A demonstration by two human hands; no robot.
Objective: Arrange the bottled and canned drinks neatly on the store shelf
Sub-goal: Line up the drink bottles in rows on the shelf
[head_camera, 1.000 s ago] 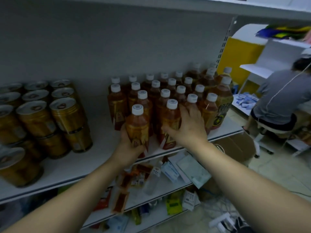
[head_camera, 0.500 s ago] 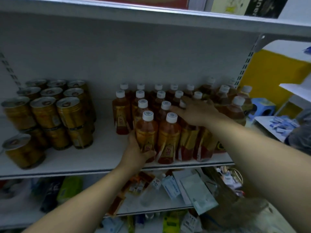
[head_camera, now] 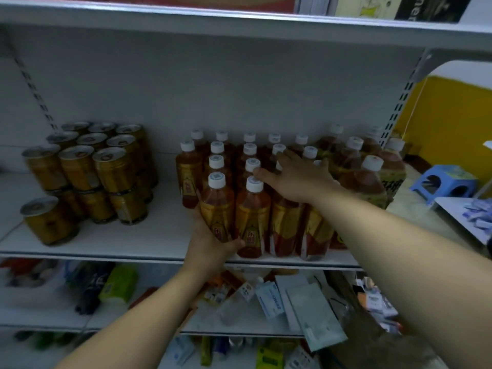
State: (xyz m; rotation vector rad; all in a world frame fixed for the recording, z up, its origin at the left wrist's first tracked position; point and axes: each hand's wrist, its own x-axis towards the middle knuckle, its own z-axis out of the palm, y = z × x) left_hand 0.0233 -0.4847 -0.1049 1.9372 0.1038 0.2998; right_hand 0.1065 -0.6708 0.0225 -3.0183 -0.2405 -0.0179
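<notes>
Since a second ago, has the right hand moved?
Yes. The right hand has gone from the front bottles toward the back of the shelf, and now lies flat over caps in the rows behind, while the left hand grips the front bottle.

Left hand around front tea bottle, right hand flat atop neighbouring bottles, cans alongside.
</notes>
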